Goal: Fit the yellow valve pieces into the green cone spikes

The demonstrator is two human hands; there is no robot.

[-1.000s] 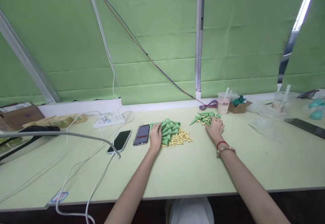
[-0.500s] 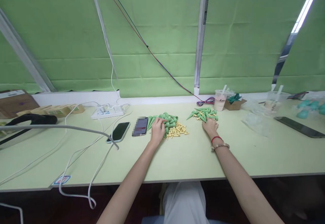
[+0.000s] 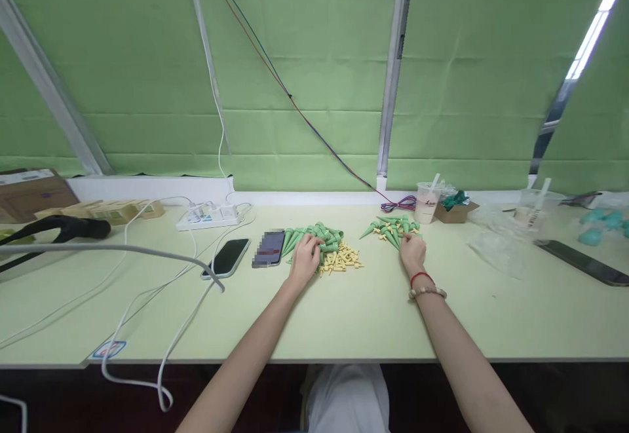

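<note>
Far left of the left hand, a brown cardboard box (image 3: 29,190) is sitting at the table edge, with a black curved handle (image 3: 59,228) and a grey cable (image 3: 113,249) lying nearer. A white power strip (image 3: 209,217) is lying up and left of that hand. Just left of it, a black phone (image 3: 227,257) and a second dark phone with a lit screen (image 3: 268,248) are lying flat on the pale green table (image 3: 344,321).

The left hand (image 3: 305,259) is resting palm down, fingers curled onto the near left side of a pile of green plastic cones (image 3: 319,236); whether it is gripping one, cannot tell. Small yellow plastic pegs (image 3: 341,259) are lying scattered just right of this hand, touching the cones.

The right hand (image 3: 413,253), red cord and bead bracelet at the wrist, is lying flat with fingertips touching the near edge of a smaller heap of green cones mixed with yellow pegs (image 3: 390,226); nothing visibly clamped in it.

Beyond that hand, a clear plastic drink cup with straw (image 3: 426,201) is standing, a small brown cardboard tray (image 3: 455,209) beside it. Far right, crumpled clear plastic bags (image 3: 496,236) and a dark flat tablet (image 3: 582,263) are lying.
</note>
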